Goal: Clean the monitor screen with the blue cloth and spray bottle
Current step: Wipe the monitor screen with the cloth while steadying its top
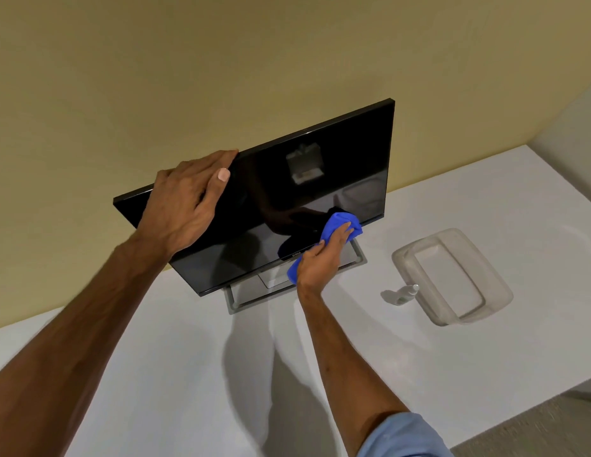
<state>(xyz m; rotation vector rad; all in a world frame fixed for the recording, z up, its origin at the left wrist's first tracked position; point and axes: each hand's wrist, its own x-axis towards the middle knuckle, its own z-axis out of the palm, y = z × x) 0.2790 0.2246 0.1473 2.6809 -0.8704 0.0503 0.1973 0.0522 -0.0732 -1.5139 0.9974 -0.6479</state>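
Note:
A black monitor (337, 179) stands on a grey stand on the white table, its dark screen facing me. My left hand (188, 202) grips the monitor's top edge near the left corner, thumb on the front. My right hand (320, 258) presses a bunched blue cloth (340, 225) against the lower middle of the screen, near the bottom bezel. A small white spray bottle (404, 293) lies on its side on the table to the right of the monitor, apart from both hands.
A clear plastic tray (498, 291) sits right of the spray bottle. The white table (188, 374) ends at a front right edge, with carpet below. A yellow wall rises behind the monitor, and a pale wall stands at the far right.

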